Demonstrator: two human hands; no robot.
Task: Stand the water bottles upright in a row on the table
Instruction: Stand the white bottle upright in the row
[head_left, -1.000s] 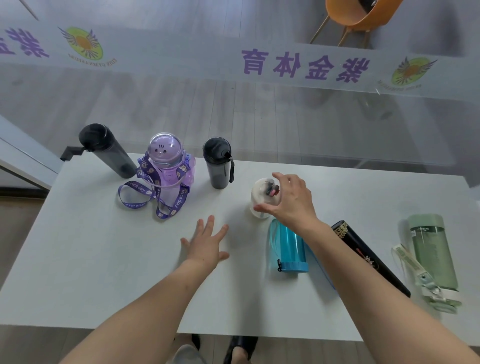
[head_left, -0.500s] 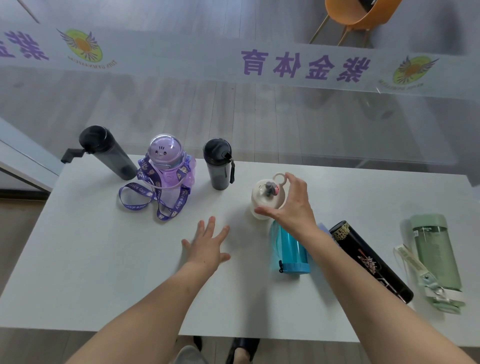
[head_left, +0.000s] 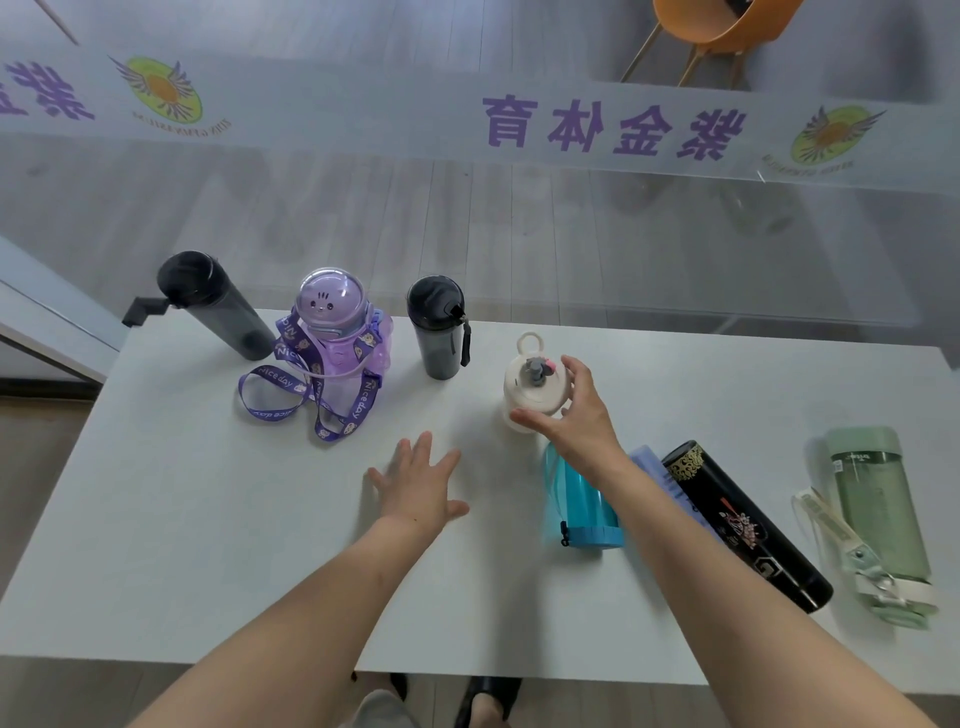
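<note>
My right hand (head_left: 571, 415) grips a cream bottle (head_left: 527, 387) that stands upright, its lid and ring facing me. To its left three bottles stand along the far edge of the white table (head_left: 182, 519): a short dark bottle (head_left: 439, 327), a purple bottle (head_left: 332, 338) with a strap, and a tall dark bottle (head_left: 215, 306). My left hand (head_left: 418, 480) rests flat on the table, fingers spread. On their sides to the right lie a blue bottle (head_left: 579, 501), a black bottle (head_left: 743, 525) and a green bottle (head_left: 878, 519).
A glass wall with purple lettering (head_left: 613, 127) rises right behind the table's far edge. An orange chair (head_left: 717, 26) stands beyond it. The purple strap (head_left: 275, 400) loops onto the table in front of the purple bottle. My feet show under the near edge.
My right hand has tipped the cream bottle from leaning to upright, and its ring now points away from me. My left hand stays flat in place.
</note>
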